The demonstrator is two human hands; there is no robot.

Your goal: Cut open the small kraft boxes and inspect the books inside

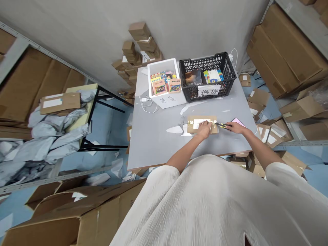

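A small taped cardboard box [191,127] with a white label lies on the grey table [153,143] in front of me. My left hand [204,129] rests on top of it, the fingers reaching over the label toward the right end. In my right hand [235,127] is a black and yellow box cutter [222,125], its tip pointing left at the box's right end. Whether the blade touches the tape is too small to tell. A phone [239,122] with a pink screen lies just behind my right hand.
A white bin [167,99] and a black crate [191,92], both holding books, stand at the table's back. A white cable [148,109] lies at the left. Stacked cartons [139,31], grey parcels [38,147] and open boxes [102,205] surround the table.
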